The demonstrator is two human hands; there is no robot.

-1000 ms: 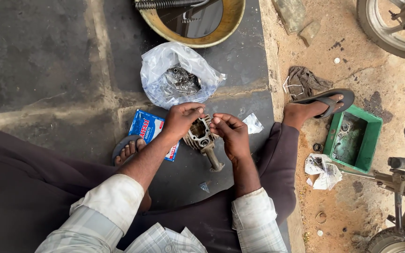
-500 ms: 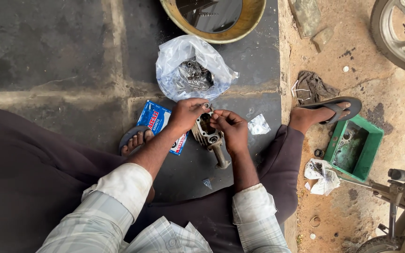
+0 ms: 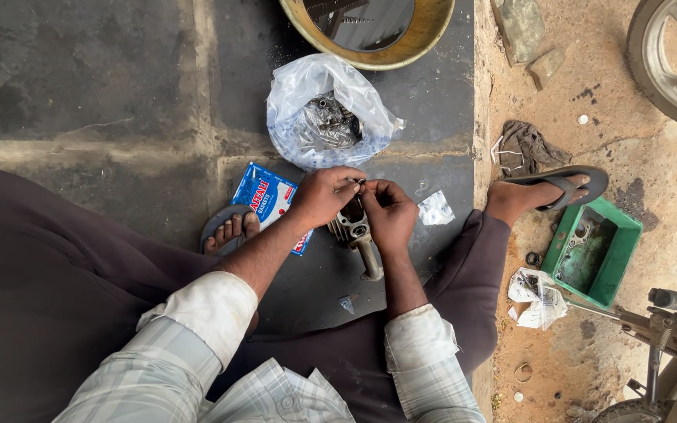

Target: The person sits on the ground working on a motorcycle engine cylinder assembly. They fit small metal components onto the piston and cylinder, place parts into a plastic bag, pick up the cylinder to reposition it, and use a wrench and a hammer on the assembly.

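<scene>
Hands raised, small part (image 3: 360, 182) between fingers (image 3: 350, 186)

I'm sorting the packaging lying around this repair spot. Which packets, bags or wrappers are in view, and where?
Blue packet: flat rectangle, red-white print, beside left hand.
Clear plastic bag: crumpled, metal parts inside, above the hands.
Small clear wrapper: beside right hand.
White printed bag: crumpled, beside green tray.

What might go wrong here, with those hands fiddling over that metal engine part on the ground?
The small piece pinched between the left hand and right hand could slip and be lost on the dark floor. The metal engine part stands loose between the hands and might tip over. Grit from the sandy ground nearby could get into it.
</scene>
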